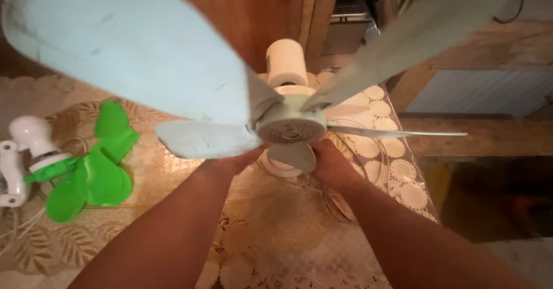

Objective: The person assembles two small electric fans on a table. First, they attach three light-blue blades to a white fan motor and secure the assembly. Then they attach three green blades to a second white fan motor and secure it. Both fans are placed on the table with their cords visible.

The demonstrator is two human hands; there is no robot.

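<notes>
Holding, head view: pale blue fan (291,122), raised over the lace-covered surface (276,237). Left hand (233,163) and right hand (331,165) closed on its hub underside. Likely light; blades thin, flexible, so grip the hub. Green fan (95,168) lies left.

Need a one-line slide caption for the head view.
Both hands, left and right, hold a pale blue fan above a lace tablecloth; green fan alongside.

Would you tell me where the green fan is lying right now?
In the head view, the green fan lies at the far left on the lace tablecloth, left of the left hand holding the pale blue fan.
</notes>
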